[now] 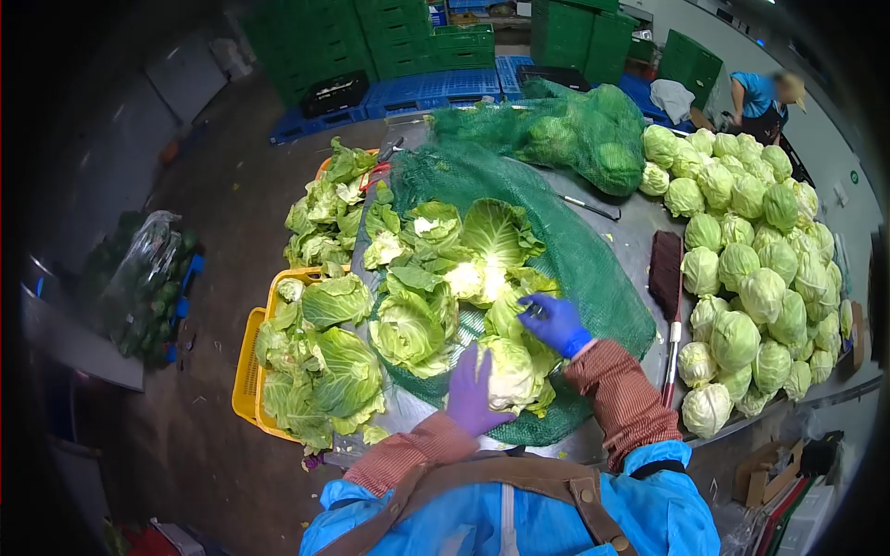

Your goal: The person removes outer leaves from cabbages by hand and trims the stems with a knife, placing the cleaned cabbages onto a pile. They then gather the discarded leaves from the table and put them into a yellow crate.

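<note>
My left hand, in a purple glove, rests with fingers spread against the near side of a pale cabbage head. Just above that head is my right hand, in a blue glove, its fingers bent together over green leaves. Something small and dark shows at its fingertips, too small to name. More leafy cabbages and loose outer leaves lie beyond my hands on a green mesh net, which is spread over the metal table.
Trimmed cabbages are piled at right. A dark-sleeved tool lies beside them. Yellow crates with leaves stand at left. A filled net bag lies at the back, before green crates. A co-worker stands far right.
</note>
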`<state>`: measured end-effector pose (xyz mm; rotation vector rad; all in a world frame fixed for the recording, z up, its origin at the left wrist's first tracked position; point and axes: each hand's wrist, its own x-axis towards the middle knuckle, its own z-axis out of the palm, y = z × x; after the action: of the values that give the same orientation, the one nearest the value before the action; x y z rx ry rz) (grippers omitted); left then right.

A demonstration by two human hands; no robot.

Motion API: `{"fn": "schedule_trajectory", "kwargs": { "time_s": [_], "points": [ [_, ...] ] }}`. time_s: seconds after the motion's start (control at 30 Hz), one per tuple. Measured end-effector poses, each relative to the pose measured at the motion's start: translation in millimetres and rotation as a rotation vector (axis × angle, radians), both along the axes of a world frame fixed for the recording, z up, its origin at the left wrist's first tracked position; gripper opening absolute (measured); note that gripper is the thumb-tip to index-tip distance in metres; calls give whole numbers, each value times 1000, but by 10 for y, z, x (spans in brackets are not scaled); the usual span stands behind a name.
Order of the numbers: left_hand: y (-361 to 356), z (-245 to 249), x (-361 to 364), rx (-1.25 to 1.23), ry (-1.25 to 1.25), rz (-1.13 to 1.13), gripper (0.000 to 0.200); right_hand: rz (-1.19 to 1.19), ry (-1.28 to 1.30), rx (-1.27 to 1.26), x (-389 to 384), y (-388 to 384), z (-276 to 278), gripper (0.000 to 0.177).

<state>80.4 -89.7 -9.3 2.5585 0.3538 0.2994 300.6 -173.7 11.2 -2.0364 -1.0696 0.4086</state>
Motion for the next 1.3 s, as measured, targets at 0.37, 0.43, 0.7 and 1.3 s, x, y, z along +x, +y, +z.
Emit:
{"fn": "schedule_trajectory", "kwargs": {
  "time_s": [0.37,0.43,0.7,1.3],
  "points": [
    [503,-332,-3,-837,-158,194,118,-212,980,-3,-485,-517,-478,62],
    [434,-308,-20,-894,-197,230,116,-222,1060,7,-620,-467,-241,70],
    [459,-267,-270,-1844,-425,172,84,-226,912,31,-677,-386,52,54],
    [587,-119,-385,-2410,-613,-23,73,130,60,364,-738,-300,420,38]
  ]
}}
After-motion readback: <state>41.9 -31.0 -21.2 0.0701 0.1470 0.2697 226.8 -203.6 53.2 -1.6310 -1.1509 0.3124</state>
